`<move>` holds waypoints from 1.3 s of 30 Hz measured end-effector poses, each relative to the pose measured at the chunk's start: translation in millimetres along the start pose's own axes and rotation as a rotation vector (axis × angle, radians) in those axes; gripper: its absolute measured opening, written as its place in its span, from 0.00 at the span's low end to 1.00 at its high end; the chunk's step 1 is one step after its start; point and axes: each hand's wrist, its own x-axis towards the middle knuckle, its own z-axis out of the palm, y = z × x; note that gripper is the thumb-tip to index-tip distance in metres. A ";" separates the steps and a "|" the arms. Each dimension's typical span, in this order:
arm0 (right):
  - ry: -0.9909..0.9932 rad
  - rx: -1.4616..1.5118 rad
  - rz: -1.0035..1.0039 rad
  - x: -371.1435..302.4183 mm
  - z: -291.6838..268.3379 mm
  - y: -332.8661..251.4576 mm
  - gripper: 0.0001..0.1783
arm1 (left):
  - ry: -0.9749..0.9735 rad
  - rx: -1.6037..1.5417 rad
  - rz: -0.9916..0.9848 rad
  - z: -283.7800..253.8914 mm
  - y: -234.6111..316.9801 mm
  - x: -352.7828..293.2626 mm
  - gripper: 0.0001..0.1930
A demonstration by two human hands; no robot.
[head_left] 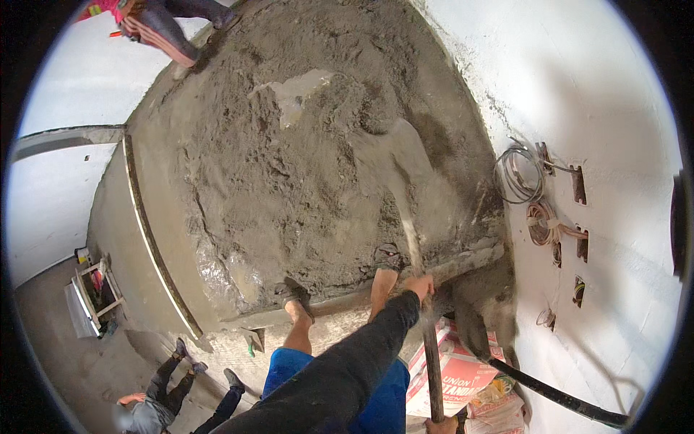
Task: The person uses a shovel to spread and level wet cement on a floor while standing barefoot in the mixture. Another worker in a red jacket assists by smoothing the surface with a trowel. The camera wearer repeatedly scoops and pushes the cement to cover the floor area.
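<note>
A long-handled shovel [414,242] slants up from the lower edge into wet grey cement mix [267,181]. Its blade [397,155] lies in the mix, coated in the same grey, so its outline is partly lost. My left hand [419,285], at the end of a black sleeve, is closed round the middle of the shaft. Lower down, my right hand [441,425] grips the shaft near its end; the picture's edge cuts part of it off. Both my feet, in dark footwear, stand at the near border of the mix.
Red-and-white bags [455,376] and another shovel [473,333] lie at lower right. Cable coils [519,173] hang from the right wall. A long straightedge [155,246] crosses the smoother left strip. A green-handled trowel [252,341] lies near my feet. People stand upper left [163,32] and lower left [170,387].
</note>
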 end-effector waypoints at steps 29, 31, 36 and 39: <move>0.419 0.254 -0.072 129.5 -29.3 -166.2 0.19 | -0.285 -0.231 0.321 -0.2 210.3 74.1 0.09; 0.468 0.236 -0.097 165.7 -26.6 -164.9 0.19 | -0.320 -0.093 0.306 29.4 227.9 92.6 0.09; 0.492 0.224 -0.179 253.9 -60.9 -231.9 0.20 | 0.099 0.527 0.602 15.0 292.1 203.5 0.10; 0.540 0.155 -0.264 279.7 -76.5 -269.2 0.19 | 0.030 0.719 0.800 -47.6 333.7 238.8 0.07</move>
